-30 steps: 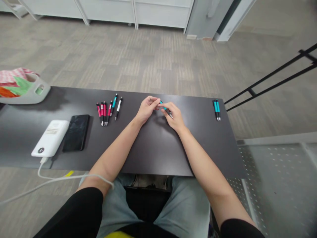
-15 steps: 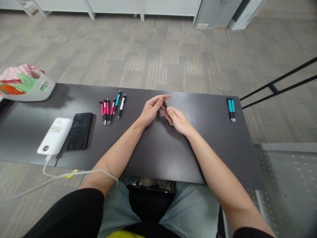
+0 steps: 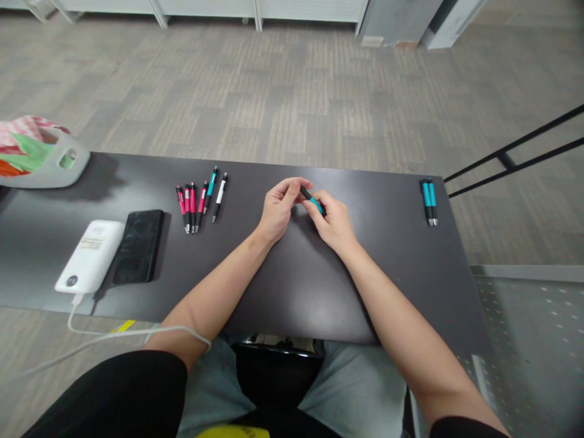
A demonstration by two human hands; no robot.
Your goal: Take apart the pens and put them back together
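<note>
Above the middle of the dark table [image 3: 292,274], a teal and black pen [image 3: 315,202] is held slantwise between both hands. My left hand [image 3: 281,205] pinches its black end with thumb and fingers. My right hand [image 3: 333,220] is closed around the teal barrel, whose lower end the fingers partly hide. To the left lie several red pens [image 3: 192,205], a teal pen [image 3: 210,190] and a white pen [image 3: 219,196]. Near the right edge, two teal pens [image 3: 429,201] lie side by side.
On the left, a white power bank [image 3: 90,255] with a cable [image 3: 137,331] touches a black phone [image 3: 139,246]. A white basket [image 3: 75,161] holding coloured cloth stands at the far left. Black metal bars [image 3: 506,159] rise beyond the right edge.
My right hand has shifted its grip to the right and opened up slightly, so the pen's teal barrel now shows. My left hand stays at the black end.
</note>
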